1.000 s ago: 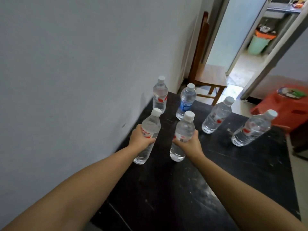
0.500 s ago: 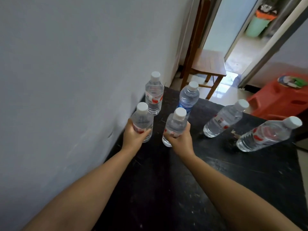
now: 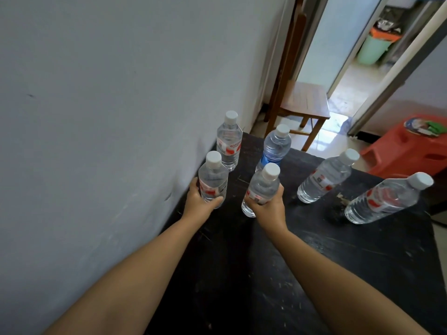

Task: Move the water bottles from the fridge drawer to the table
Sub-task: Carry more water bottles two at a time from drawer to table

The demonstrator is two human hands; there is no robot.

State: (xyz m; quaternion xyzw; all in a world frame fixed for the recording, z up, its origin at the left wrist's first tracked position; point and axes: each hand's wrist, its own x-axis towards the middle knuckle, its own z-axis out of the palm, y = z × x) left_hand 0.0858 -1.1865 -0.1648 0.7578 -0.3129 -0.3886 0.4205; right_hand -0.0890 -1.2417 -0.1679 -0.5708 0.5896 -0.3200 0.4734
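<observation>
Both arms outstretched, left hand and right hand fingers each wrapped round a bottle, seemingly touching the table.

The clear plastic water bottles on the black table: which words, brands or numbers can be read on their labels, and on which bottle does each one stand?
No text can be read.
Red-and-white labels on the five clear plastic bottles, among them the back bottle by the wall and the bottles held by the left hand and right hand: print blurred.
Blue label on the blue-tinted plastic bottle: too small.
</observation>
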